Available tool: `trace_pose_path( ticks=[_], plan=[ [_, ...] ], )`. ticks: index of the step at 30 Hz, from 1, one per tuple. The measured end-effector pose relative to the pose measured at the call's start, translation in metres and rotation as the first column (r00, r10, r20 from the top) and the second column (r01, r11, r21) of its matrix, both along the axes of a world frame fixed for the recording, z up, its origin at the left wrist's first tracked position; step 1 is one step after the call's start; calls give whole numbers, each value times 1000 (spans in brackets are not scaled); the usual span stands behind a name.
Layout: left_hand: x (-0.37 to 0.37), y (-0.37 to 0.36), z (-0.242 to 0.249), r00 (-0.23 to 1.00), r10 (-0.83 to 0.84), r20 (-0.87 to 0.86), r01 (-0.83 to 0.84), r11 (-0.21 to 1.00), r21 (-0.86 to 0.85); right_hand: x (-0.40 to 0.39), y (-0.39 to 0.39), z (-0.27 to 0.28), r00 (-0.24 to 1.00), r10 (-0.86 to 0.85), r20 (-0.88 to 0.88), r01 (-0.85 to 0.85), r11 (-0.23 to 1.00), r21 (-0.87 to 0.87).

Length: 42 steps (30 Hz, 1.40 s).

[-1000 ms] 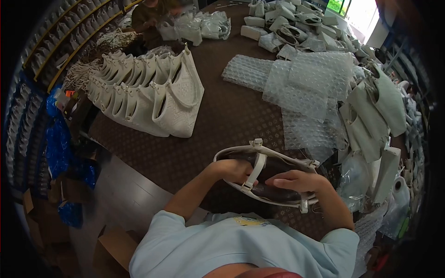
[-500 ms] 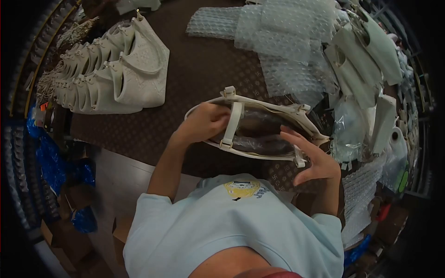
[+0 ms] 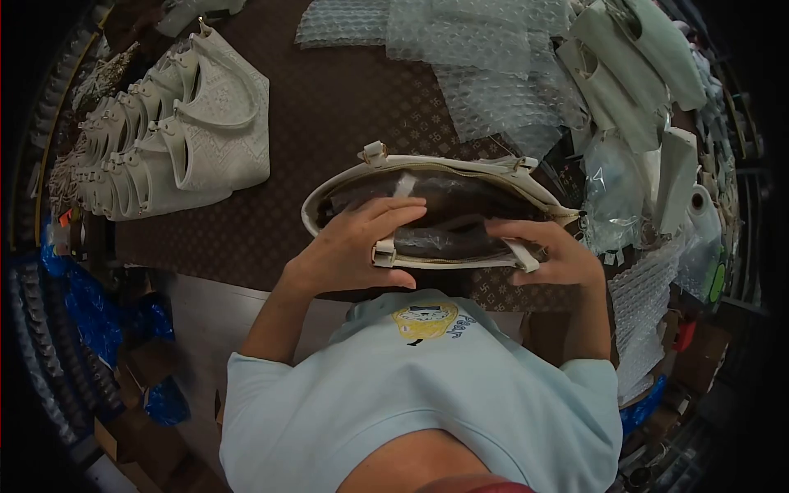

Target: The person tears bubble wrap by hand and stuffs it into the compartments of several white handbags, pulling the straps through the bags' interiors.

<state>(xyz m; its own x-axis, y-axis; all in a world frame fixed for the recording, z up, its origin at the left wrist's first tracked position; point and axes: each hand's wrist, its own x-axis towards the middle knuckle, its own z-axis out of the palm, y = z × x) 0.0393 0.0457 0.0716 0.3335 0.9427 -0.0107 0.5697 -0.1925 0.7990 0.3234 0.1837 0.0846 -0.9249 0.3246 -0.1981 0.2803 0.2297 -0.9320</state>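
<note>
A white handbag (image 3: pixel 452 264) lies in front of me with its zipped top open, showing a dark lining and clear plastic inside. My left hand (image 3: pixel 349 248) is at its near rim beside a strap fitting, fingers stretched over the opening and thumb apart outside. At the right end, my right hand (image 3: pixel 559 253) straddles the near rim by a white strap end (image 3: pixel 520 255). Its fingers reach over the opening, and the thumb is apart on the near side. Neither hand is closed round the bag.
A row of white handbags (image 3: pixel 218 123) stands on the brown patterned table (image 3: pixel 345 107) at left. Bubble wrap sheets (image 3: pixel 485 90) lie at the back. More pale bags (image 3: pixel 616 78) and clear plastic (image 3: pixel 612 197) are piled at right. Blue plastic (image 3: pixel 90 296) hangs at lower left.
My left hand has left the strap at the far-left side and moved to the near rim, its fingers now spread. The strap has dropped. My right hand has moved in over the near rim.
</note>
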Motion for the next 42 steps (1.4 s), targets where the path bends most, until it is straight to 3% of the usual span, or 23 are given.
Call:
trace_pose_path(
  ticks=[2, 4, 6, 7, 9, 10, 11, 13, 17, 19, 21, 23, 24, 25, 27, 29, 30, 31, 33, 36, 38, 39, 42],
  plan=[
    [0, -1, -4, 997, 67, -27, -57, 954, 293, 6, 21, -7, 987, 41, -159, -67, 984, -166],
    [-2, -4, -12, 999, 49, -8, -45, 960, 277, -5, 30, -3, 990, 19, -138, -40, 987, -153],
    [-4, 0, -7, 999, 50, 12, -51, 970, 238, -24, 41, 3, 991, 91, 102, -63, 967, -248],
    [-2, -1, -2, 998, 60, 20, -63, 975, 213, -37, 41, 2, 980, 90, 175, -57, 981, -185],
    [-6, 0, -7, 995, 83, 53, -93, 969, 227, -53, 46, -13, 933, 184, 308, -225, 969, 101],
    [-6, 0, -8, 994, 90, 66, -104, 963, 247, -66, 46, -24, 881, 260, 394, -319, 943, 90],
    [-5, 1, -6, 993, 97, 62, -108, 973, 205, -81, 46, -31, 814, 333, 477, -409, 910, 64],
    [-3, 2, -2, 997, 81, 4, -79, 968, 240, -107, 41, -29, 637, 495, 590, -687, 712, 144],
    [-2, 4, -10, 996, 80, -45, -64, 954, 293, -141, 22, -65, 418, 533, 735, -864, 484, 140],
    [-3, 0, -11, 995, 87, -44, -68, 947, 314, -137, 11, -66, 509, 502, 699, -825, 515, 232],
    [-1, -5, -8, 994, 113, 4, -113, 990, 84, -131, 3, -66, 656, 458, 599, -739, 551, 388],
    [-1, -9, -7, 993, 97, -69, -88, 988, 130, -129, 2, -63, 779, 411, 474, -624, 578, 525],
    [0, -11, -5, 986, 156, -51, -151, 984, 93, -129, 2, -47, 776, 410, 479, -627, 576, 524],
    [1, -14, -5, 976, 215, -38, -214, 976, 46, -131, -1, -21, 773, 357, 524, -597, 689, 411],
    [-3, -11, -7, 976, 159, -145, -144, 983, 112, -131, -2, -13, 761, 331, 557, -545, 792, 275],
    [-5, -8, -11, 957, 131, -258, -70, 970, 233, -115, -6, -33, 950, 130, 284, -238, 891, 386],
    [-5, -8, -9, 954, 124, -274, -70, 977, 199, -111, -2, -49, 919, 166, 359, -311, 863, 398],
    [-5, -10, -9, 951, 108, -290, -66, 986, 150, -118, -8, -29, 844, 59, 533, -344, 823, 452],
    [-4, -7, -7, 950, 99, -298, -85, 995, 59, -109, -6, -36, 876, -28, 482, -320, 715, 621],
    [-6, -2, -11, 960, 80, -267, -58, 994, 89, -103, 6, -39, 879, 63, 473, -359, 742, 567],
    [-5, -3, -10, 958, 58, -279, -54, 998, 22, -102, 8, -55, 846, 156, 510, -476, 652, 590],
    [-7, -1, -9, 955, 42, -294, -47, 999, -10, -99, 3, -67, 965, 242, 97, -210, 499, 841],
    [-6, -3, -8, 950, 19, -313, -35, 998, -47, -98, -3, -70, 990, 91, 106, -139, 575, 806]
  ],
)
